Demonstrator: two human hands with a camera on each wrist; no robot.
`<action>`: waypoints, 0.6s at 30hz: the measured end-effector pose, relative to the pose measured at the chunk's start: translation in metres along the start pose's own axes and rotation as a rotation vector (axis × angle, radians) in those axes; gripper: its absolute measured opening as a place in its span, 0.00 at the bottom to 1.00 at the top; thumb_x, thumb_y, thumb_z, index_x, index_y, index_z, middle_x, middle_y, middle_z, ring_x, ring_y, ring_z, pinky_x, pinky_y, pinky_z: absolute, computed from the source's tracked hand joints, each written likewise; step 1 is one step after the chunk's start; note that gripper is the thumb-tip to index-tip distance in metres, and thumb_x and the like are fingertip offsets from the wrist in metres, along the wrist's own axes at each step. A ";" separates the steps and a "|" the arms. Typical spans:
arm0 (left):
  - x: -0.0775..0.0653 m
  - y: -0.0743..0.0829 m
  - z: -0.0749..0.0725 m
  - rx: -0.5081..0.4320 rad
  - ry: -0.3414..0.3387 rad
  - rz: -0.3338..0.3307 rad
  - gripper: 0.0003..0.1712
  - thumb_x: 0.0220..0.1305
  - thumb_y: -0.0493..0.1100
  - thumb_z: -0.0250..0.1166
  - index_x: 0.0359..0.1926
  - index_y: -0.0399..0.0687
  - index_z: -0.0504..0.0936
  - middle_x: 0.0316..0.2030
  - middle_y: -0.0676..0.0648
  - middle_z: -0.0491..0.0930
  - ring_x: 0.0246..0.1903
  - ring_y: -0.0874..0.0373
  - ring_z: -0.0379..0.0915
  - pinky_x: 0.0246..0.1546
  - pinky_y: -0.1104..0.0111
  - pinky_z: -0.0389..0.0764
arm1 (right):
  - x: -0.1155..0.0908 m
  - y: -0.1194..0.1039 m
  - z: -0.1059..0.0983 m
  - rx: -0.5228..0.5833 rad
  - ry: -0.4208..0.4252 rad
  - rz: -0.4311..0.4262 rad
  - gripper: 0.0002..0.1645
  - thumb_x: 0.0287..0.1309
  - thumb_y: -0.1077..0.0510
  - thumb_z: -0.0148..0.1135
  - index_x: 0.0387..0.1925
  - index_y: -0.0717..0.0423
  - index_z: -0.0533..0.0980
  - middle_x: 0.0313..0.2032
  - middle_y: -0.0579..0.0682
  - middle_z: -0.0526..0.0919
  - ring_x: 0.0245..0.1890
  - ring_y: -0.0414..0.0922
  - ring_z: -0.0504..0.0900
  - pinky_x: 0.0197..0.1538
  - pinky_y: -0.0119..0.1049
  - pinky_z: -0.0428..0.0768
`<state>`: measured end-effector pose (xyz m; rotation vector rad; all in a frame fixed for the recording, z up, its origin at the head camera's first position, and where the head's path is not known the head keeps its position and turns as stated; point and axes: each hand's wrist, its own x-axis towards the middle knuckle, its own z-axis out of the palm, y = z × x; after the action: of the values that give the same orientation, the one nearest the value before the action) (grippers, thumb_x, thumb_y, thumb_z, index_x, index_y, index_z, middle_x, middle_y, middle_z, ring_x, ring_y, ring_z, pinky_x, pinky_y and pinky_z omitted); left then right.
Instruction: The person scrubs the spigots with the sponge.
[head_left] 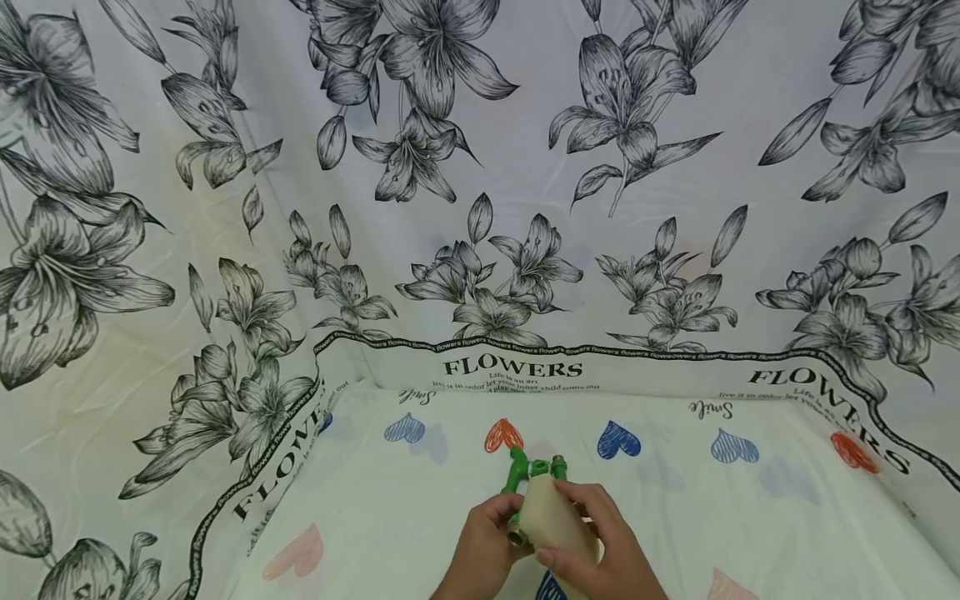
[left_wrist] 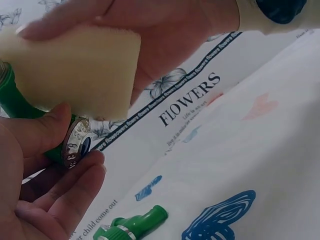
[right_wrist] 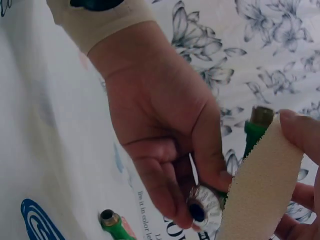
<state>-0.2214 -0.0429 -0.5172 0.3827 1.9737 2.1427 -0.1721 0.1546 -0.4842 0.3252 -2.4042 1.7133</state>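
Note:
My left hand (head_left: 482, 542) holds a green tap (left_wrist: 15, 100) with a silver ribbed collar and a brass threaded end. In the left wrist view its thumb and fingers pinch the tap next to the collar (left_wrist: 77, 142). My right hand (head_left: 611, 546) grips a beige sponge (head_left: 553, 515), thumb on one face and fingers on the other. The sponge lies against the tap and hides much of its body. The brass threaded end (right_wrist: 262, 115) sticks out beyond the sponge in the right wrist view.
A second green tap piece (left_wrist: 145, 222) lies on the white cloth (head_left: 390, 500) printed with hearts, close to the hands. Behind and to the left hangs a curtain (head_left: 525, 167) with black flower drawings and a lettered border.

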 end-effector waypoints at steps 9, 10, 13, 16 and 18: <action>0.002 0.000 -0.002 0.036 0.026 0.008 0.21 0.57 0.17 0.73 0.50 0.33 0.88 0.47 0.43 0.89 0.50 0.54 0.83 0.46 0.71 0.85 | -0.001 -0.002 -0.001 -0.036 0.002 -0.162 0.40 0.59 0.53 0.85 0.71 0.40 0.77 0.56 0.41 0.79 0.52 0.42 0.78 0.50 0.38 0.83; 0.002 0.000 -0.001 0.022 0.022 0.002 0.21 0.57 0.17 0.73 0.50 0.34 0.88 0.47 0.43 0.89 0.49 0.54 0.83 0.45 0.70 0.85 | -0.001 -0.001 -0.001 -0.046 0.013 -0.168 0.40 0.59 0.52 0.85 0.71 0.40 0.78 0.56 0.40 0.79 0.51 0.42 0.78 0.50 0.38 0.83; 0.000 0.001 0.001 0.003 0.010 -0.002 0.19 0.58 0.19 0.75 0.50 0.35 0.88 0.48 0.43 0.89 0.49 0.53 0.84 0.46 0.69 0.86 | 0.001 0.003 -0.002 -0.088 0.051 -0.189 0.41 0.58 0.53 0.86 0.70 0.43 0.78 0.55 0.39 0.79 0.51 0.41 0.78 0.50 0.39 0.85; -0.001 0.002 0.003 0.035 0.003 0.003 0.17 0.61 0.27 0.80 0.49 0.39 0.89 0.48 0.45 0.89 0.51 0.53 0.83 0.48 0.68 0.85 | 0.003 0.008 -0.003 -0.134 0.095 -0.197 0.40 0.57 0.52 0.87 0.69 0.45 0.79 0.55 0.38 0.79 0.50 0.40 0.78 0.48 0.39 0.86; -0.003 0.004 0.004 0.030 -0.008 -0.011 0.16 0.62 0.34 0.82 0.50 0.42 0.90 0.49 0.46 0.89 0.54 0.52 0.82 0.51 0.67 0.86 | 0.004 0.011 -0.005 -0.160 0.123 -0.197 0.40 0.56 0.51 0.87 0.69 0.46 0.79 0.55 0.37 0.78 0.50 0.39 0.78 0.47 0.40 0.86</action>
<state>-0.2176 -0.0406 -0.5135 0.3829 2.0008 2.1042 -0.1792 0.1621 -0.4916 0.4055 -2.3160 1.4072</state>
